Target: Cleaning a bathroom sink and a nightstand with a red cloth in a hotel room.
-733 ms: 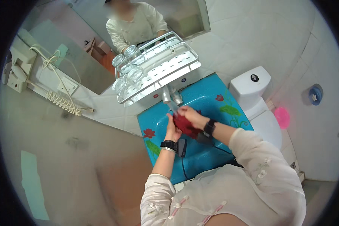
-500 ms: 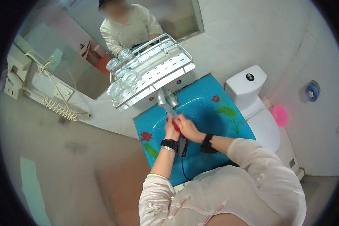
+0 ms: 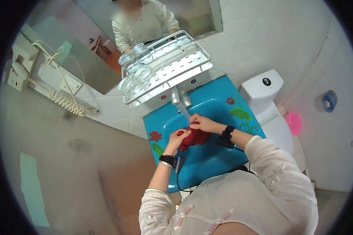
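A dark red cloth point(image 3: 197, 136) hangs spread between my hands over the blue washbasin point(image 3: 217, 156). My left hand point(image 3: 177, 140) is closed on its left edge, thumb on top. With my right hand point(image 3: 204, 123) I pinch its upper edge just below the faucet point(image 3: 175, 96). A stream of water point(image 3: 183, 111) runs from the spout down toward the right fingers. The fingers beneath the cloth are hidden.
Above the faucet a white metal shelf point(image 3: 184, 65) holds several clear glass jars point(image 3: 144, 73). A white toilet point(image 3: 276, 121) stands right of the basin, near a pink round object point(image 3: 293, 123). At left hang a hair dryer point(image 3: 19, 72) and its coiled cord point(image 3: 64, 102).
The red cloth, bunched small between my close-set hands before, is now spread wider. My hands have moved apart, and the whole view has shifted slightly.
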`<state>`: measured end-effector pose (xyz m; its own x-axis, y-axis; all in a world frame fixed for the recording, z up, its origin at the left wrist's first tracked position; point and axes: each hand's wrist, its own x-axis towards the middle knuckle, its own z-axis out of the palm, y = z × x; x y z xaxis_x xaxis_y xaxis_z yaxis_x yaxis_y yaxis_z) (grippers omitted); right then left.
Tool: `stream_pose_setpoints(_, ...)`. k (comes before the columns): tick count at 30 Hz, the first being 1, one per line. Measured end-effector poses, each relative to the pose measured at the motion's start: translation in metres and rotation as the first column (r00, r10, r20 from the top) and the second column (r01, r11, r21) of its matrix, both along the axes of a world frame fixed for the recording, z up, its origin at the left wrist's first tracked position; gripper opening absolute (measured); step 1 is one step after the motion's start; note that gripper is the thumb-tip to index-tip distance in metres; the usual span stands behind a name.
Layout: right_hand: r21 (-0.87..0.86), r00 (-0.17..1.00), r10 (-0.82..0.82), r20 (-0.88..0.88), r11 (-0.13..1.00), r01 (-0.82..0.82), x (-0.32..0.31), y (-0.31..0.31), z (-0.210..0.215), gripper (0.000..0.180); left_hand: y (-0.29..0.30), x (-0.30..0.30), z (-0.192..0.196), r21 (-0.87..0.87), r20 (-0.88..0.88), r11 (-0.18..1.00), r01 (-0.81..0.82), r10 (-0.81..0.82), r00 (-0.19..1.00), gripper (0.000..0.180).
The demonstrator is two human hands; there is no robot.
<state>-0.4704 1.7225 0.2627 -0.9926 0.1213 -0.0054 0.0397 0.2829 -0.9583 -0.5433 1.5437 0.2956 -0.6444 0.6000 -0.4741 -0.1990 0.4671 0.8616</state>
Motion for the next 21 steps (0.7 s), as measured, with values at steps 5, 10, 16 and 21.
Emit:
stream_pose_setpoints(5,0.164,0.968,-0.202,0.147,0.970,0.178,-0.011,0.032,-0.009,0.032,-0.015,0.005,0.011,0.239,0.256,0.932,-0.272,0.210,0.944,0.017)
stream_pose_setpoints(10,0.328,0.930,-0.360,0.075,0.890,0.318,-0.029,0.055,-0.010,0.030,-0.033,0.006,0.025,0.322,0.432,0.821,-0.472,0.316,0.845,0.012)
stream_pose_setpoints(16,0.529,0.922,0.124,-0.368,0.843,0.098,-0.079,0.061,0.020,0.033,-0.050,0.015,0.037,0.312,0.410,0.785,-0.535,0.397,0.821,0.010)
stream_pose_setpoints(21,0.730,0.856,0.498,-0.139,0.636,-0.252,-0.117,0.068,0.038,0.025,-0.058,0.026,0.039,0.280,0.399,0.749,-0.600,0.478,0.783,0.012)
